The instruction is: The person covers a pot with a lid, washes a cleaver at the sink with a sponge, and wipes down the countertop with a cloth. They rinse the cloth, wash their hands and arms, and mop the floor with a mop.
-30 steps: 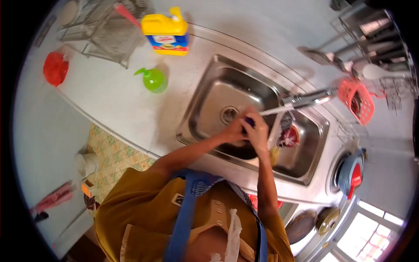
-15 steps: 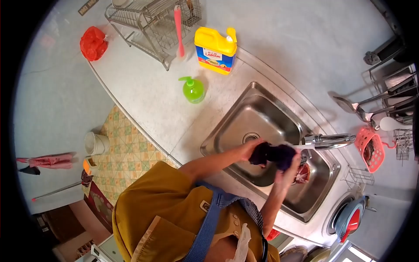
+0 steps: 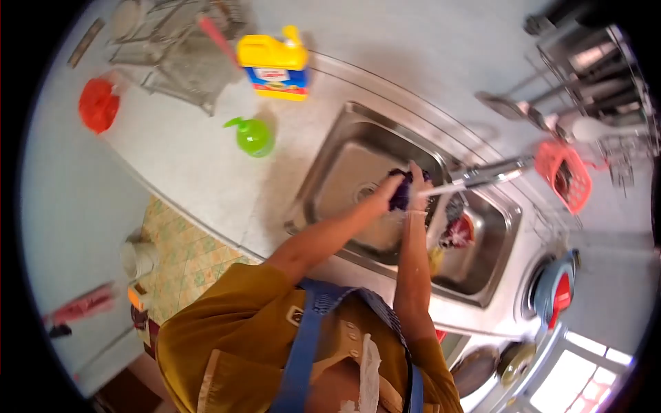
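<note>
A dark purple cloth [image 3: 399, 197] is bunched up over the left basin of the steel sink [image 3: 330, 155]. My left hand [image 3: 390, 190] is closed on its left side. On the other side, my right hand [image 3: 418, 189] presses against the cloth, fingers pointing up the frame and somewhat blurred. From the faucet [image 3: 499, 172], a white stream of water runs onto my right hand and the cloth. Parts of the cloth are hidden behind the fingers. A red-and-white item [image 3: 459, 231] that looks wrapped in plastic lies in the right basin, near a grey scrubber-like thing [image 3: 454, 206].
On the counter left of the sink stand a green pump bottle [image 3: 255, 138] and a yellow-and-blue jug [image 3: 274, 67]. Beyond them are a metal dish rack [image 3: 186, 69] and a red plastic bag [image 3: 98, 104]. Utensils and a pink basket [image 3: 563, 176] hang along the wall at right.
The cloth, held stretched between both hands before, is now bunched smaller. My hands have come closer together and sit further over the left basin. The whole view has shifted.
</note>
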A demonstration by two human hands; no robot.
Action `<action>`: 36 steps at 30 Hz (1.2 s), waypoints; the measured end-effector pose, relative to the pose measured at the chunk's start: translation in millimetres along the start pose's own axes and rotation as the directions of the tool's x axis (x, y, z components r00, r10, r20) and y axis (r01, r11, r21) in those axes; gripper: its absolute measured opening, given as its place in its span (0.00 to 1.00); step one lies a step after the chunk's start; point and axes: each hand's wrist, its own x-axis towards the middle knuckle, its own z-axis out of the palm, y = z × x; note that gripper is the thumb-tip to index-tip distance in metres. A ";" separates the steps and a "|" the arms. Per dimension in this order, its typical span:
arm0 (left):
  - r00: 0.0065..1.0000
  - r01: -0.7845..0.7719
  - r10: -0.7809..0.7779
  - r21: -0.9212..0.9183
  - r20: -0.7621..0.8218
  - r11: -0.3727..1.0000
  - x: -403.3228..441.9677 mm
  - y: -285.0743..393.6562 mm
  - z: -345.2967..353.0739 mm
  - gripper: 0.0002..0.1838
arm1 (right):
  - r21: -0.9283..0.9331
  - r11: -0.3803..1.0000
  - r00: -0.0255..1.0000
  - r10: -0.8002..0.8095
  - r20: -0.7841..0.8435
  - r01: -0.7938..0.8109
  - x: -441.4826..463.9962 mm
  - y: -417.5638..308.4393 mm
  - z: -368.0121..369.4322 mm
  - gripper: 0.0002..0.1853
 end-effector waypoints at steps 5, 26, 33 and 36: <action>0.980 0.132 -0.115 -0.099 0.160 0.986 -24.7 46.8 17.3 0.28 | 0.585 0.811 0.997 -0.037 0.074 -0.014 -69.8 -40.2 -0.3 0.14; 0.983 -0.175 -0.096 0.648 0.154 -0.741 -71.1 101.6 -23.1 0.19 | -0.635 0.628 0.892 -0.355 0.280 0.449 -18.2 29.2 -113.4 0.31; 0.960 -0.209 -0.273 0.791 0.055 -0.576 -84.2 37.0 41.6 0.09 | 0.137 0.879 0.731 -0.459 0.505 0.457 -88.4 63.3 -38.1 0.45; 0.947 -0.303 -0.264 0.783 0.183 -0.544 -107.9 58.5 71.9 0.14 | 0.235 0.969 0.874 -0.181 0.450 0.080 -111.6 68.3 -11.1 0.38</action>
